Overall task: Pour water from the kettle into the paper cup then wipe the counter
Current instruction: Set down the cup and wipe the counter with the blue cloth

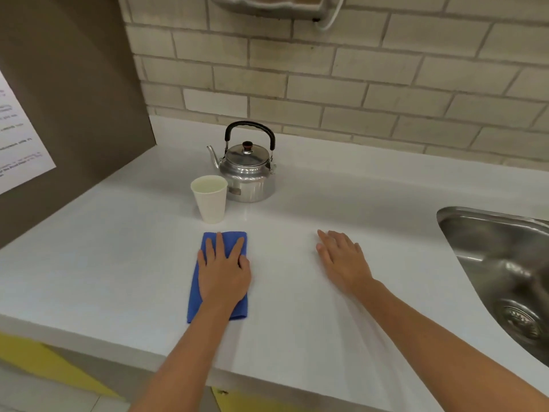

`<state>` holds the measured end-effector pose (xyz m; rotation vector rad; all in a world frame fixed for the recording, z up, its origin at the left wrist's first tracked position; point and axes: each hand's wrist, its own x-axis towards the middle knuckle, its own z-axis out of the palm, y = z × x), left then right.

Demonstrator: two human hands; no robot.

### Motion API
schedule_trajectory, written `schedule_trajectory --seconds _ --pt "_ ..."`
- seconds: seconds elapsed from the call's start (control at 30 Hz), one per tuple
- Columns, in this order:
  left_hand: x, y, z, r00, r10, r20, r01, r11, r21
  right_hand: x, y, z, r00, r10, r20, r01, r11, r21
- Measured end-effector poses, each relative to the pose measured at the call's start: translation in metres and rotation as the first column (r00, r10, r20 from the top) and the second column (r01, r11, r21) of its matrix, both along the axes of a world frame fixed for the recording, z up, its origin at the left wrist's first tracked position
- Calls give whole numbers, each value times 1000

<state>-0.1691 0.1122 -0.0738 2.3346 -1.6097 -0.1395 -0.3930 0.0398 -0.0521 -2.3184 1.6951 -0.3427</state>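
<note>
While the blue cloth (pixel 218 276) lies folded into a long flat pad near the front edge of the white surface (pixel 297 322), the left hand (pixel 222 273) rests on top of it with palm down and fingers spread flat, pressing rather than pinching. Judging by its look, the cloth is soft, light and limp, so it should slide best under a broad flat palm and would bunch if dragged by one corner. Just beyond its far end stands the paper cup (pixel 210 199), which appears to hold water nearly to the rim; it is thin-walled, easy to tip and best left alone or taken low around the body. Touching or just behind the cup sits the metal kettle (pixel 248 171), lid on, black handle upright, spout towards the left. To the right, well apart from the cloth, the right hand (pixel 344 258) lies open and empty on the surface, holding nothing. That surface looks smooth, glossy and probably slippery when wet. A steel sink (pixel 490 263) is set into it at the right, pale brick tiles (pixel 356 84) back it, and a brown panel (pixel 74 99) closes the left side.
</note>
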Motion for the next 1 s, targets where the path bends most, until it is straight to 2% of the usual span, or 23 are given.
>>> schedule_trajectory --seconds 0.13,0.27,0.37,0.5,0.57,0.63,0.73,0.87,0.93,1.0 --pt "-13 -20 -2 998 2 57 -5 999 46 -1 -8 1 1000 -7 15 7 1000 6" --pt "-71 -95 6 983 -171 67 167 984 68 -11 -17 2 981 -75 179 82 996 -35" --pt "-115 -150 15 951 -303 62 296 950 102 -25 -25 1 931 -145 335 149 989 14" --pt "-117 -150 12 878 -475 63 470 879 76 -33 -41 2 888 -222 403 222 974 48" --pt "-96 -129 0 878 -474 71 475 880 1 -30 -48 2 888 -240 392 245 969 37" --pt "-73 -120 -8 909 -411 68 413 910 -21 -25 -52 2 920 -237 312 258 966 -27" --pt "-62 -141 -4 929 -361 82 360 932 28 -21 -54 -2 965 -222 139 240 962 -130" --pt "-96 -211 9 922 -387 25 381 916 127 -29 -50 -13 979 -202 -16 199 972 -127" --pt "-122 -233 9 901 -433 32 425 894 139 -36 -50 -15 985 -171 7 170 979 -116" --pt "-139 -242 11 869 -493 40 482 862 154 -42 -51 -8 969 -186 161 202 976 -86"
